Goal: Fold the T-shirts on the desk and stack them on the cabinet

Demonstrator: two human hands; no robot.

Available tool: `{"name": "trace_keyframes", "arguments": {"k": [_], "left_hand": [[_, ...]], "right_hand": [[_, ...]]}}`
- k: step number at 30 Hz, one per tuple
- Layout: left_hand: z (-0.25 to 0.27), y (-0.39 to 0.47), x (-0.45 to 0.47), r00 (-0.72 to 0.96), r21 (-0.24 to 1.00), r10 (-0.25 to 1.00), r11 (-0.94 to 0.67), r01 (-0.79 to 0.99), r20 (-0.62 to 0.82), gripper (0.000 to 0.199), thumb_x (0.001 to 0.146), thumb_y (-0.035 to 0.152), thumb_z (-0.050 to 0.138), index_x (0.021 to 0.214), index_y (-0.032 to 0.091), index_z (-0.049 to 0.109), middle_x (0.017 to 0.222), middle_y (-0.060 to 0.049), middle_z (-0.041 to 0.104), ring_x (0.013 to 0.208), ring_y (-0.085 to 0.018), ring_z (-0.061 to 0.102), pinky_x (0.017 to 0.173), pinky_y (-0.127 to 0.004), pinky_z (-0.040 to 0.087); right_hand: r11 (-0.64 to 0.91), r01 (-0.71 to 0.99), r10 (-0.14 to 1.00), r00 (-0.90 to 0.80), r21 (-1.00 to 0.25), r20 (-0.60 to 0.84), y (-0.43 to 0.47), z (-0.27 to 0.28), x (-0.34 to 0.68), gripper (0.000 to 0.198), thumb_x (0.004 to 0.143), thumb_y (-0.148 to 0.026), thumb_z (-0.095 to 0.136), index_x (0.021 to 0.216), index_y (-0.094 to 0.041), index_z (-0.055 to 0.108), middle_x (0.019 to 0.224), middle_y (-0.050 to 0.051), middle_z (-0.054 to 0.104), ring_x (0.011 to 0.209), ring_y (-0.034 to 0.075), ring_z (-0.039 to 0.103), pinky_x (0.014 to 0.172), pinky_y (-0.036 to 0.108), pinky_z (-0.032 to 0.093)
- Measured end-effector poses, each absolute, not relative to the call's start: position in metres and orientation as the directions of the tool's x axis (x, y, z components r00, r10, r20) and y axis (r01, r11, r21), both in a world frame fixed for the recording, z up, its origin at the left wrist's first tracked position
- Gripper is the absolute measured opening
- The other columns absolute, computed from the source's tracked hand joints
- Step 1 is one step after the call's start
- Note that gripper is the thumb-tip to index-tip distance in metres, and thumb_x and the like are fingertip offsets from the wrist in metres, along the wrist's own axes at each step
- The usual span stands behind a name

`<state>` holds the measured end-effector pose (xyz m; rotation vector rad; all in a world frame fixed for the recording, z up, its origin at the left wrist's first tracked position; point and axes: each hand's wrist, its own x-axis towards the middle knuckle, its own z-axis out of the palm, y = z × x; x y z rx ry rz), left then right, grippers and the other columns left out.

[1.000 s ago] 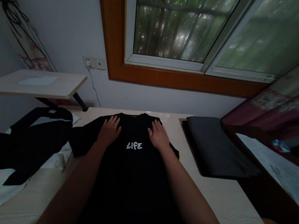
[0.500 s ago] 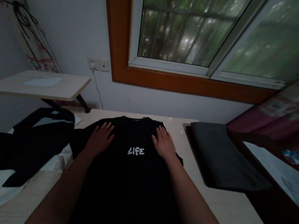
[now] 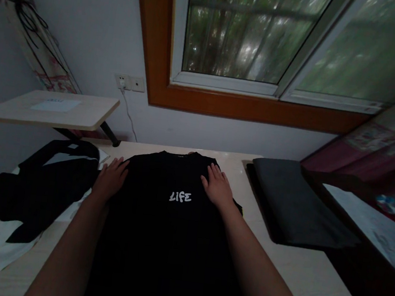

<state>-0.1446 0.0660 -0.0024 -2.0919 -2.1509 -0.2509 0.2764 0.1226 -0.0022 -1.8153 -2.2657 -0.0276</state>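
A black T-shirt (image 3: pixel 169 231) with white lettering on its chest lies spread on the pale table, its collar toward the wall. My left hand (image 3: pixel 110 178) rests on the shirt's left sleeve, fingers a little apart and palm down; the sleeve is mostly hidden beneath it. Over by the opposite shoulder, my right hand (image 3: pixel 217 188) lies flat on the cloth with its fingers stretched out. Neither hand grips anything that I can see. A small yellow edge shows beside the right forearm.
Dark and white clothes (image 3: pixel 59 184) lie in a loose pile at the left, under a small raised shelf (image 3: pixel 97 111). A folded dark grey cloth (image 3: pixel 295 203) sits at the table's right edge. Behind are a wall socket (image 3: pixel 129 83) with a cable and a window.
My left hand has slid left, from the shirt's upper chest out onto the sleeve, which now shows less. My right hand stays at the other shoulder.
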Motion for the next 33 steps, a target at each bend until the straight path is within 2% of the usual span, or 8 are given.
{"name": "trace_keyframes", "arguments": {"k": [6, 12, 16, 20, 25, 29, 33], "left_hand": [[0.013, 0.063, -0.160, -0.101, 0.092, 0.949, 0.077, 0.993, 0.298, 0.050, 0.098, 0.030, 0.037, 0.144, 0.015, 0.052, 0.150, -0.014, 0.054, 0.142, -0.026, 0.045, 0.119, -0.042, 0.033], [0.026, 0.053, -0.178, -0.135, 0.102, 0.964, 0.114, 0.988, 0.227, 0.049, 0.092, 0.031, 0.046, 0.138, 0.018, 0.059, 0.138, -0.015, 0.063, 0.125, -0.032, 0.059, 0.110, -0.045, 0.043], [0.033, 0.046, -0.179, -0.164, 0.040, 0.969, 0.160, 0.986, 0.187, 0.051, 0.088, 0.033, 0.052, 0.137, 0.022, 0.061, 0.129, -0.015, 0.069, 0.113, -0.035, 0.064, 0.099, -0.048, 0.050], [0.040, 0.041, -0.178, -0.187, 0.080, 0.968, 0.175, 0.981, 0.170, 0.047, 0.086, 0.033, 0.055, 0.131, 0.027, 0.065, 0.121, -0.010, 0.074, 0.104, -0.032, 0.069, 0.093, -0.043, 0.053], [0.050, 0.039, -0.183, -0.227, 0.238, 0.954, 0.178, 0.955, 0.197, 0.047, 0.088, 0.039, 0.052, 0.132, 0.029, 0.065, 0.128, -0.008, 0.071, 0.109, -0.031, 0.069, 0.095, -0.043, 0.053], [0.060, 0.038, -0.183, -0.325, 0.497, 0.915, 0.173, 0.851, 0.238, 0.051, 0.085, 0.046, 0.059, 0.132, 0.028, 0.066, 0.116, -0.007, 0.075, 0.105, -0.029, 0.070, 0.095, -0.042, 0.054], [0.068, 0.040, -0.163, -0.357, 0.782, 0.914, 0.076, 0.618, 0.193, 0.063, 0.080, 0.054, 0.068, 0.135, 0.025, 0.063, 0.109, -0.007, 0.074, 0.099, -0.025, 0.071, 0.089, -0.038, 0.056]], "right_hand": [[0.224, 0.963, 0.961, -0.192, -0.149, 0.201, 0.122, -0.001, 0.275, 0.063, 0.104, -0.047, 0.034, 0.153, -0.009, 0.042, 0.164, 0.014, 0.032, 0.153, 0.024, 0.028, 0.125, 0.045, 0.019], [0.217, 0.961, 0.960, -0.180, -0.169, 0.213, 0.123, -0.002, 0.275, 0.061, 0.103, -0.045, 0.036, 0.152, -0.010, 0.044, 0.163, 0.014, 0.035, 0.152, 0.025, 0.030, 0.124, 0.046, 0.021], [0.208, 0.962, 0.962, -0.170, -0.176, 0.212, 0.124, -0.001, 0.275, 0.059, 0.103, -0.043, 0.037, 0.151, -0.011, 0.045, 0.163, 0.013, 0.036, 0.152, 0.024, 0.031, 0.124, 0.045, 0.021], [0.208, 0.961, 0.963, -0.169, -0.182, 0.212, 0.124, 0.000, 0.275, 0.058, 0.102, -0.043, 0.038, 0.150, -0.012, 0.047, 0.163, 0.013, 0.036, 0.151, 0.025, 0.032, 0.123, 0.046, 0.022], [0.209, 0.960, 0.961, -0.167, -0.185, 0.221, 0.124, 0.000, 0.275, 0.056, 0.102, -0.042, 0.039, 0.149, -0.012, 0.049, 0.161, 0.014, 0.038, 0.151, 0.026, 0.033, 0.123, 0.046, 0.024], [0.215, 0.956, 0.957, -0.166, -0.199, 0.239, 0.125, -0.001, 0.276, 0.055, 0.102, -0.041, 0.040, 0.148, -0.014, 0.050, 0.161, 0.013, 0.040, 0.150, 0.026, 0.035, 0.122, 0.047, 0.025], [0.214, 0.957, 0.957, -0.166, -0.197, 0.238, 0.126, -0.001, 0.276, 0.055, 0.101, -0.041, 0.040, 0.148, -0.014, 0.051, 0.161, 0.013, 0.039, 0.149, 0.027, 0.035, 0.122, 0.047, 0.026]]}}
